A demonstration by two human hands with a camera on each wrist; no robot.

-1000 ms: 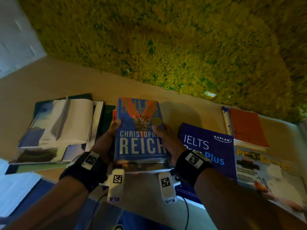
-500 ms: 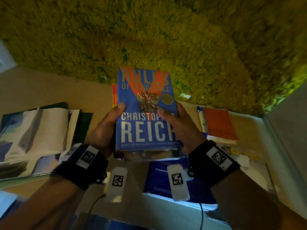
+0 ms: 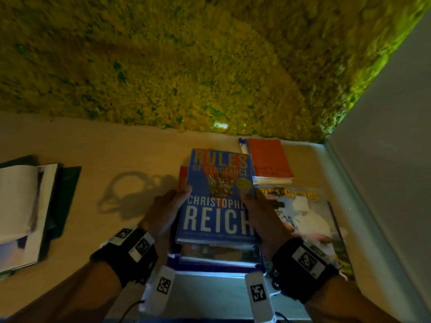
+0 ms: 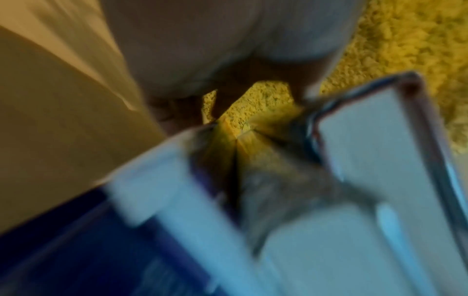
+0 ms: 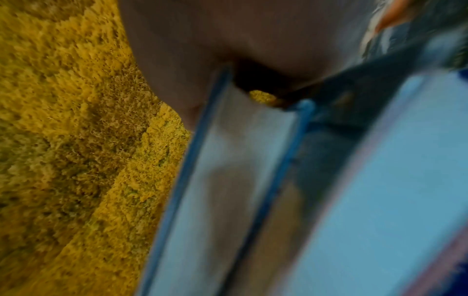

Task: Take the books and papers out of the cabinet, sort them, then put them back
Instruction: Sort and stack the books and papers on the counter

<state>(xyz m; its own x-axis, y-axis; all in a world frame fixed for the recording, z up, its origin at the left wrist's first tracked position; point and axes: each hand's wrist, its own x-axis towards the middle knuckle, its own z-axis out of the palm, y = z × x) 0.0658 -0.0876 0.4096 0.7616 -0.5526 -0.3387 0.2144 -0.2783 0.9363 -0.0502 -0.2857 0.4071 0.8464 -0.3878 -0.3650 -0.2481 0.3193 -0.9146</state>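
The person held a small stack of books with both hands. The left hand (image 3: 163, 215) gripped the left side of the stack and its thumb lay on the cover of the blue novel (image 3: 218, 197), which was on the top. The right hand (image 3: 265, 220) gripped the right side in the same way, with the thumb on the cover and the other fingers curled under, out of sight. Under the novel there was at least one more book, and below that a dark blue book (image 3: 217, 264) whose near edge showed; from the head view it was not possible to tell if the stack already touched it. To the right lay a magazine (image 3: 310, 220), partly under the right wrist, and behind it an orange notebook (image 3: 269, 159) with a pen (image 3: 243, 145) beside it. On the left side of the wooden surface (image 3: 112, 150) there was a separate pile of open papers (image 3: 21, 201).

The step seemed to be the placing of the held stack on the dark blue book, to make one pile. To do this well, the person should probably keep the stack level, put it down with the near edges matching, and draw out the lower fingers only after the weight rests. The wrist views were too blurred to show more.
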